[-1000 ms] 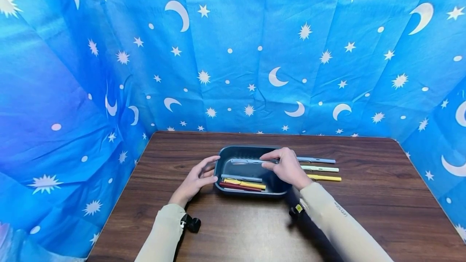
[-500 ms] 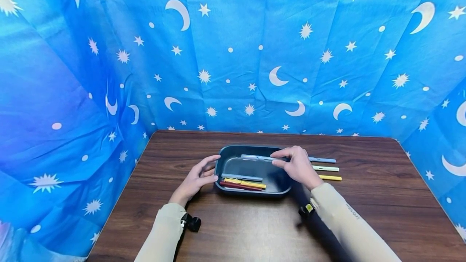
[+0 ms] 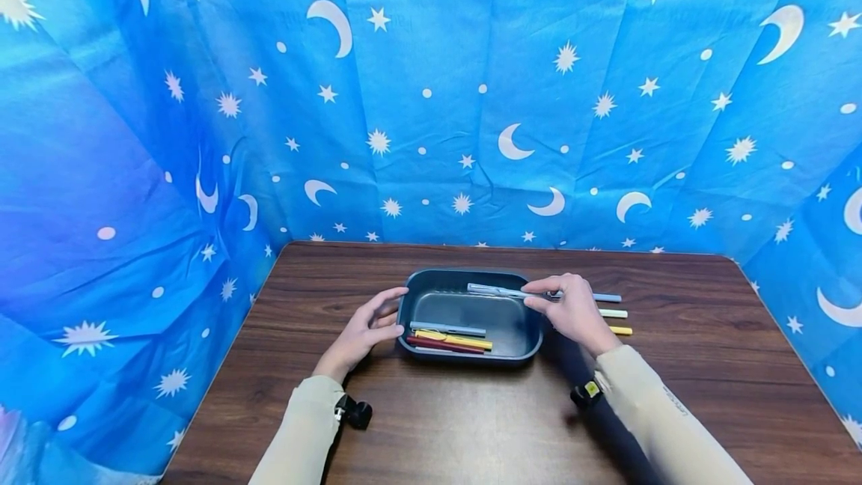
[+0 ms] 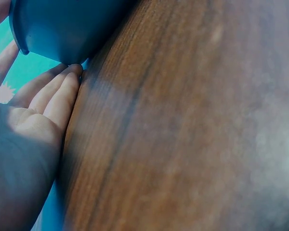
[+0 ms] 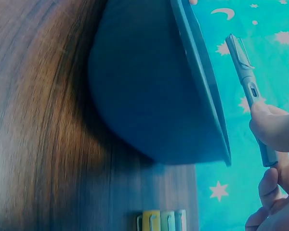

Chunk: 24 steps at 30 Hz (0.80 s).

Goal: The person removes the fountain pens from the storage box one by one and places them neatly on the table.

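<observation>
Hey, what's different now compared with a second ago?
The right hand has moved rightward, carrying the pinched pale blue pen toward the right end of the tray. Nothing was newly taken or let go. The left hand stays at the tray's left end; the pens lying inside look unmoved.

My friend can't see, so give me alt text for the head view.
A right hand pinches a slim light blue pen over a dark rounded tray; a left hand touches its side. Coloured pens lie inside, others beside it, on a brown wooden table.
</observation>
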Each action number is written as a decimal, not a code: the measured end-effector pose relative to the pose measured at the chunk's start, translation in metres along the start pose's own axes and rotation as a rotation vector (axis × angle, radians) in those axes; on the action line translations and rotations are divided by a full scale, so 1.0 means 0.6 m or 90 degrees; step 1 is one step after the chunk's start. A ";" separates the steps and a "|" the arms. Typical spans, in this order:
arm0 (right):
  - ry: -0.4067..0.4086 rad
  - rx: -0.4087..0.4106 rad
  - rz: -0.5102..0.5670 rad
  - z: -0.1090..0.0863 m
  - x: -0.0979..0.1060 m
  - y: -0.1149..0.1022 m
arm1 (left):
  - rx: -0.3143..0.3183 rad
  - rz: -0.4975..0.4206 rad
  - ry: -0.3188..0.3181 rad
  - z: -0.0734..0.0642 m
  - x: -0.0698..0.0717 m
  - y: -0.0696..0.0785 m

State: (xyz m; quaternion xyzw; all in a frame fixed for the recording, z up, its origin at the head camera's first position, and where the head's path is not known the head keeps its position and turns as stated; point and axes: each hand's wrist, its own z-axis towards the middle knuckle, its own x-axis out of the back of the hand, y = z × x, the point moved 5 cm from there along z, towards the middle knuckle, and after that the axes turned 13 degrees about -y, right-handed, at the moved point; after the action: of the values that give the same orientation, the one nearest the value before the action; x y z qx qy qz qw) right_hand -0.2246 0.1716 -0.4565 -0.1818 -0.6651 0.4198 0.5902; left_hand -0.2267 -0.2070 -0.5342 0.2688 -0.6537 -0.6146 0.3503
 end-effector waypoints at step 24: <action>0.037 -0.028 -0.056 -0.051 0.058 0.047 | -0.012 -0.004 -0.009 0.001 -0.001 -0.002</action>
State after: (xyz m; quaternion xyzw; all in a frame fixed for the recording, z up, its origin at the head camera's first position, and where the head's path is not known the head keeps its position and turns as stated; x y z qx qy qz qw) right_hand -0.2110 0.2242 -0.4578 -0.1773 -0.6638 0.3734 0.6234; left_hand -0.2271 -0.2064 -0.5352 0.2632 -0.6492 -0.6240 0.3463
